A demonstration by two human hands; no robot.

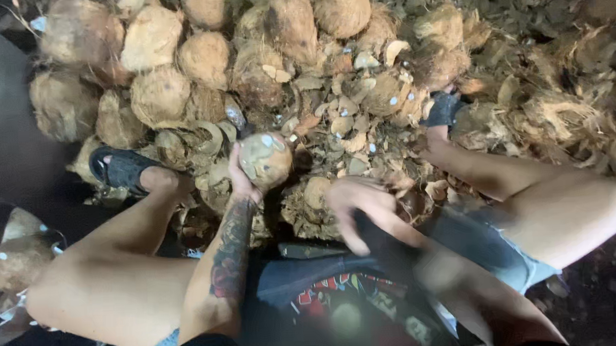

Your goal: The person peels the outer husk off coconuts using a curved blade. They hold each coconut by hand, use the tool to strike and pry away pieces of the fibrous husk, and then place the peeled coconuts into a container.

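Here we see the left hand (241,177) gripping a round, brown, mostly husked coconut (266,159) above the heap of fibrous husk scraps (348,133); the blurred right hand (356,204) clasps a dark tool, and many unhusked coconuts (159,96) remain behind.

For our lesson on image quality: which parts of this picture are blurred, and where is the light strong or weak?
Head view: right hand and forearm smeared by motion blur; left hand and the coconut it holds fairly sharp; light brightest on the coconut pile; edges and lower corners fall dark.
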